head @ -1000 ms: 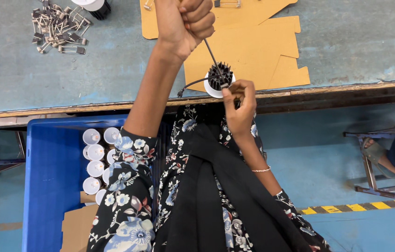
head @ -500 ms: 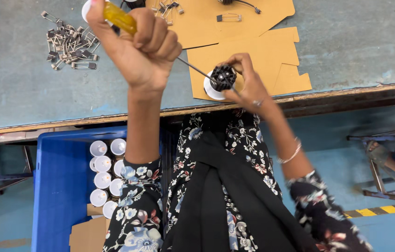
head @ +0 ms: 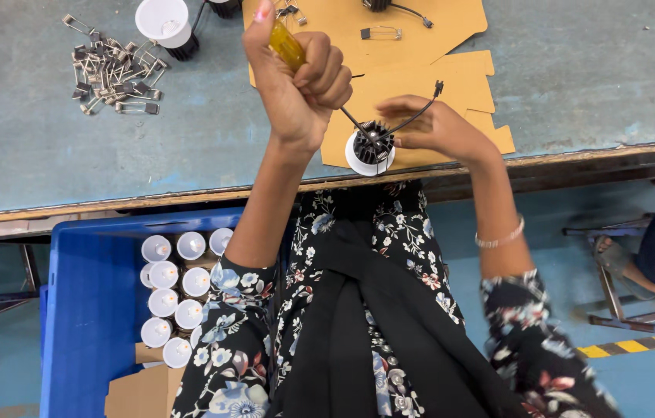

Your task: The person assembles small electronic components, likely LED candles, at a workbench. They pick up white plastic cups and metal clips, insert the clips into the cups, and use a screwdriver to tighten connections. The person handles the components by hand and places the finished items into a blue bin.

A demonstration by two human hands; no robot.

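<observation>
At the far left, below the tabletop's near edge, a blue crate (head: 84, 310) is holding rows of white lamp cups (head: 176, 290). Up on the tabletop (head: 33, 170) toward its far left corner, a heap of metal spring clips (head: 114, 73) is lying beside another white lamp (head: 165, 23).

The left hand (head: 296, 85) is wrapping all its fingers tightly around the yellow handle of a screwdriver (head: 289, 48), with the thin shaft slanting down and rightward into the lamp (head: 370, 147). That lamp, white-rimmed with a black finned body, is sitting on brown cardboard (head: 436, 85) right at the tabletop's near edge. The right hand (head: 432, 128) is resting against the lamp's right side, fingers loosely curled and pinching its black wire (head: 416, 112), which is arching up and away from the fins.

Doing this well seems to call for keeping the tip seated squarely in the screw, which cannot be made out among the fins, and for bringing the shaft nearer upright so it is not slipping. The right hand should be pressing the lamp down firmly, since it is standing so close to the edge, and holding the wire clear of the blade.
</observation>
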